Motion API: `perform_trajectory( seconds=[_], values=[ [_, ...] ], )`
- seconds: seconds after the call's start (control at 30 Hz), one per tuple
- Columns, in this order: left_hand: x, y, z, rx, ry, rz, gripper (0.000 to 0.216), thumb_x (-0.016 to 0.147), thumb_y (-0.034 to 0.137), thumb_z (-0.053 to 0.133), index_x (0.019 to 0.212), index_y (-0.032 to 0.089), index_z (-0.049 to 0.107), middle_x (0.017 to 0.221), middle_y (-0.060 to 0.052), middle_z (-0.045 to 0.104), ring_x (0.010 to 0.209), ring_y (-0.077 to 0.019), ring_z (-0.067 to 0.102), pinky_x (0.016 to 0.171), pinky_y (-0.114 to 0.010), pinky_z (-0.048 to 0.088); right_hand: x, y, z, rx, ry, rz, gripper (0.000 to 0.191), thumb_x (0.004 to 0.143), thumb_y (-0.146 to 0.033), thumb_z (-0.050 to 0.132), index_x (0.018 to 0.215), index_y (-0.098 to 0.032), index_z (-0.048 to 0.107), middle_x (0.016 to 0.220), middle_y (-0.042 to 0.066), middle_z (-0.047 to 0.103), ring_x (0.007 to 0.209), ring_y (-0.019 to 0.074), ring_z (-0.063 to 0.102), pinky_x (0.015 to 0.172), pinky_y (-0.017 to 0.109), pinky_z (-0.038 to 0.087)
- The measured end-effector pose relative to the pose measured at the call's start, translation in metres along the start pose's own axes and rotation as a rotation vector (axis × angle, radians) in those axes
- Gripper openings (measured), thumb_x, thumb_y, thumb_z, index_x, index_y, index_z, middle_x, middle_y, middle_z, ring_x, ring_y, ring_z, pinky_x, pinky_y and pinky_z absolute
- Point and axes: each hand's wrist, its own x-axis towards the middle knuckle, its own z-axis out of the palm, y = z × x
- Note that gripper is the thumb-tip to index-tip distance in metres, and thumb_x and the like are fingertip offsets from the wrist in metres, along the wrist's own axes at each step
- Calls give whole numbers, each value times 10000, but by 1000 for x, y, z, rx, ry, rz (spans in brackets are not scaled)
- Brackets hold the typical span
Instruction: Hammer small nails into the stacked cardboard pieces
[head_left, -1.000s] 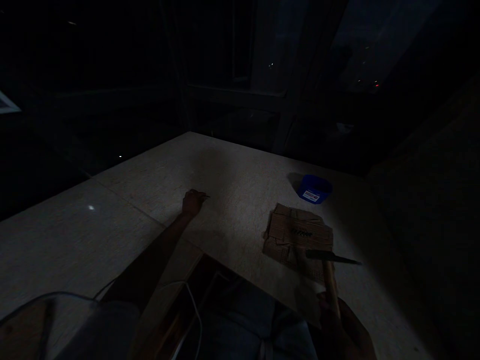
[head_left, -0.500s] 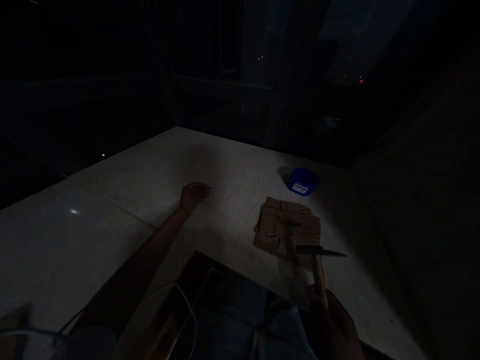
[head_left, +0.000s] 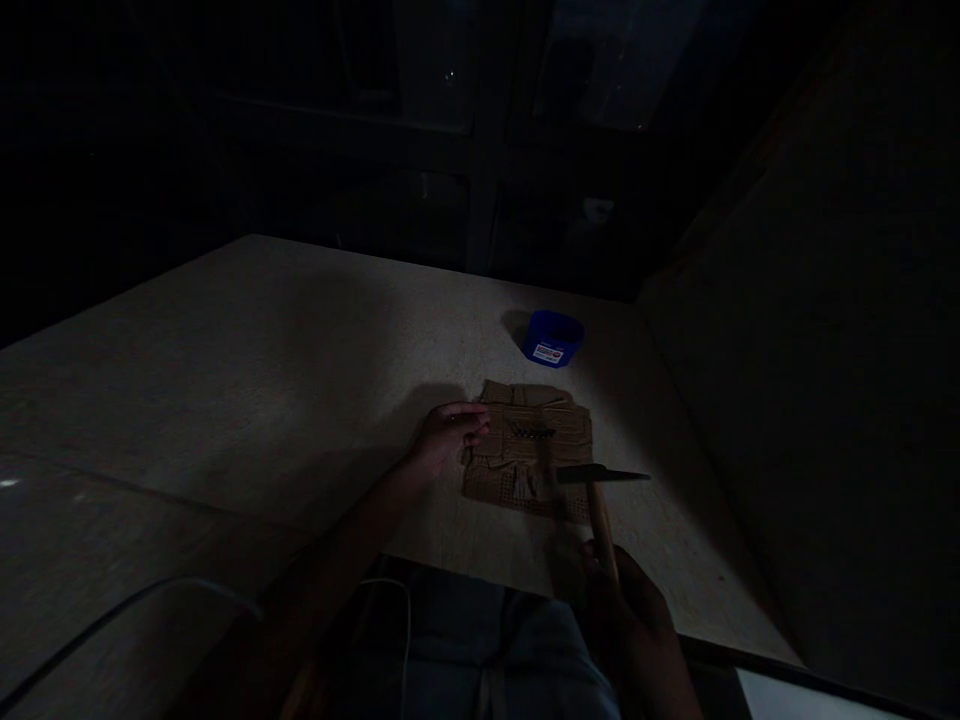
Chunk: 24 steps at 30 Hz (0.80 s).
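R hand [head_left: 636, 622] is wrapped tight round the wooden handle of a hammer [head_left: 599, 512], head up and hanging over the near-right corner of a flattened cardboard piece [head_left: 551, 447]. L hand [head_left: 444, 437] lies w/ fingers loosely curled, tips touching the cardboard's left edge. Too dark to tell if it pinches anything.

Change vs. a sec ago: the L hand was well out on the bare tabletop [head_left: 262, 370] w/ something thin at its fingertips. Now it has come across to the cardboard, so both hands and the hammer meet at that one spot. My read: the work is centred on the cardboard, which lies flat mid-table, near the front edge.

Room: wide open surface to the left. A blue tub [head_left: 553, 339] sits just beyond the cardboard, apart from it. A dark wall [head_left: 810, 350] closes the right side. A thin cable [head_left: 187, 583] runs across bottom left, near the L forearm.
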Motion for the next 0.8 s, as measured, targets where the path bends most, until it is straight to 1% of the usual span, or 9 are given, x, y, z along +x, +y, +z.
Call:
perform_trajectory(
  seconds=[0.1,0.17,0.27,0.33,0.43,0.5,0.67,0.8],
  values=[
    [8,-9,16,149,-12,85,380,684,403,817,955,147,743,889,-94,771,754,-199,718,633,-284,539,13,-3,4,-37,-9,-19,507,870,-639,569,983,-159,683,700,29,627,620,176,563,530,251,468],
    [13,-13,23,235,-33,167,353,721,425,779,941,151,745,899,-86,780,794,-206,725,690,-302,571,22,-7,8,-50,1,-28,517,880,-639,548,1001,-154,680,694,26,623,635,183,572,534,251,471],
    [18,-19,26,328,-69,274,312,772,413,727,953,159,746,944,-77,787,869,-211,734,788,-320,592,31,-15,13,-75,15,-36,529,875,-637,548,1015,-147,688,817,66,684,726,211,619,590,264,505],
    [19,-21,25,368,-100,321,278,789,386,713,955,167,749,971,-73,788,901,-211,738,833,-324,592,34,-19,16,-74,7,4,535,878,-632,550,1061,-148,684,847,74,694,720,209,619,571,259,500],
    [21,-24,23,416,-121,360,239,803,365,712,950,181,751,992,-66,789,923,-211,743,882,-333,587,34,-22,19,-38,11,80,552,875,-634,556,1120,-152,664,749,49,661,599,179,566,464,240,434],
    [21,-26,22,439,-130,368,231,812,364,711,955,187,751,987,-61,790,914,-209,747,884,-334,591,34,-21,20,-27,14,90,554,869,-646,554,1089,-150,668,705,36,636,559,166,533,436,236,404],
    [21,-30,21,456,-136,402,217,824,345,709,964,185,749,978,-52,792,909,-201,752,871,-319,597,35,-21,19,-64,30,79,527,862,-648,557,1012,-156,673,728,35,638,582,163,532,467,237,426],
    [19,-33,21,517,-113,446,189,847,314,688,979,193,749,999,-48,791,932,-194,749,875,-310,596,36,-20,17,-65,7,73,503,856,-634,575,994,-159,668,661,11,591,558,160,518,454,232,420]
  ],
)
